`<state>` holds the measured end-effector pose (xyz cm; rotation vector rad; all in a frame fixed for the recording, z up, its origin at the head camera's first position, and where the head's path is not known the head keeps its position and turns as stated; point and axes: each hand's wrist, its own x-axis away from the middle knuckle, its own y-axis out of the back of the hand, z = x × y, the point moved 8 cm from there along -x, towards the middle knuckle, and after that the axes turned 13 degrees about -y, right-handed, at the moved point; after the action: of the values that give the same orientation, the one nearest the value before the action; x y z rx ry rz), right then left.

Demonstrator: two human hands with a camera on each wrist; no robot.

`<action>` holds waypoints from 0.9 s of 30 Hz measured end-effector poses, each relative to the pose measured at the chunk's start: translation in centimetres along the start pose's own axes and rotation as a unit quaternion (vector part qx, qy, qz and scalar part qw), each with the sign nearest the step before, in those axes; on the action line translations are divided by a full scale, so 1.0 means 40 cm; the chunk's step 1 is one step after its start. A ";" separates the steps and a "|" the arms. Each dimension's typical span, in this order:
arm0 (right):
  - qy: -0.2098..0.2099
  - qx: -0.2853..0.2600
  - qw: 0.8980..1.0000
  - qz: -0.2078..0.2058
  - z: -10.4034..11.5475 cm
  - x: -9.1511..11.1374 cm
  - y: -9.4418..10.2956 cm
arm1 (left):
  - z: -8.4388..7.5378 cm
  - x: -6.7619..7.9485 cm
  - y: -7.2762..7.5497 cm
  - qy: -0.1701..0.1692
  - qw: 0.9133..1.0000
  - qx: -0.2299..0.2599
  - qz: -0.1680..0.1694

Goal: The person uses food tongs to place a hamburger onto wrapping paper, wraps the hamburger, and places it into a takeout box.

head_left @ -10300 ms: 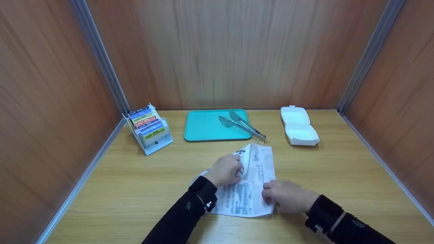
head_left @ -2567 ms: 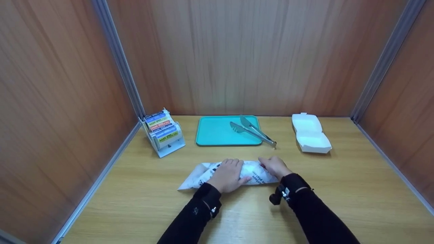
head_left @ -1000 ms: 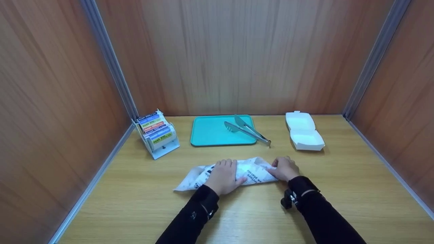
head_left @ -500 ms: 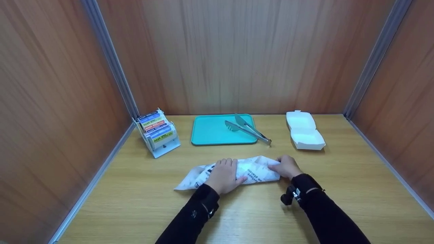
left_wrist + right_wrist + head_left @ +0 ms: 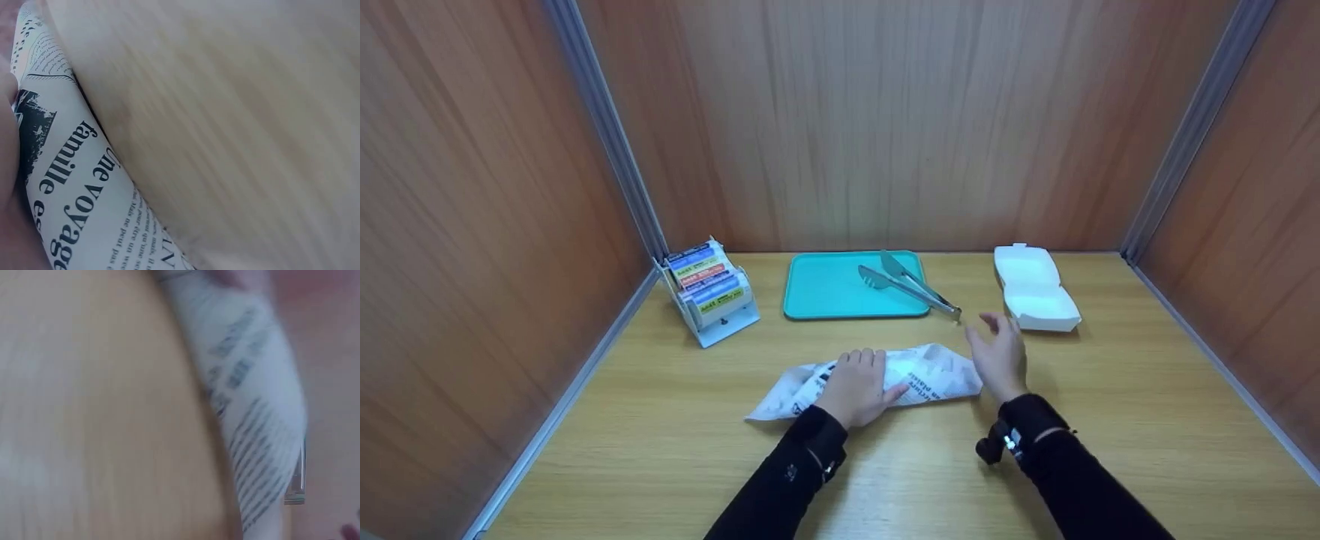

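A long bundle of newspaper-print wrapping paper (image 5: 934, 375) lies crosswise on the table, its left end flattened to a point; whatever is inside is hidden. My left hand (image 5: 855, 386) rests on the bundle's middle, fingers stretched over the top and thumb spread to the right. Beyond its right end, my right hand (image 5: 999, 358) is raised with thumb and fingers apart, holding nothing. Up close in the left wrist view, the printed paper (image 5: 84, 197) runs along the left side. In the right wrist view, the paper (image 5: 261, 410) is blurred.
Behind the bundle lies a turquoise tray (image 5: 821, 289), with metal tongs (image 5: 919, 291) resting across its right edge. An opened white hinged food box (image 5: 1039, 304) sits at the back right. At the back left stands a white holder (image 5: 706, 289) with colourful printed labels. Wooden walls enclose the table.
Ten seconds ago both hands held a wider, flatter paper sheet; it is now a narrow bundle. My right hand has let go of its right end and lifted away. My left hand stays put.
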<state>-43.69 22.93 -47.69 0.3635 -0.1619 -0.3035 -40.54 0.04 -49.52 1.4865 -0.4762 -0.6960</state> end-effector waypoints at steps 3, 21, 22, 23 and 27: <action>0.110 -0.071 0.991 0.037 0.067 0.043 -0.056 | 0.003 -0.002 0.002 0.002 1.000 -0.006 -0.002; 0.021 -0.116 0.965 0.234 -0.019 0.099 -0.315 | -0.020 -0.008 0.007 -0.015 0.999 -0.042 -0.023; 0.020 -0.107 0.966 0.233 -0.020 0.099 -0.317 | -0.019 -0.008 0.005 -0.015 0.999 -0.042 -0.022; 0.019 -0.100 0.967 0.232 -0.021 0.101 -0.320 | -0.017 -0.008 0.004 -0.016 0.999 -0.044 -0.020; 0.015 -0.092 0.969 0.227 -0.021 0.106 -0.328 | -0.013 -0.003 -0.005 -0.010 0.999 -0.040 -0.005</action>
<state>-42.94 10.17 -52.94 0.1382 -0.1799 0.1388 -40.29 0.51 -49.74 1.4093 -0.4507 -0.7297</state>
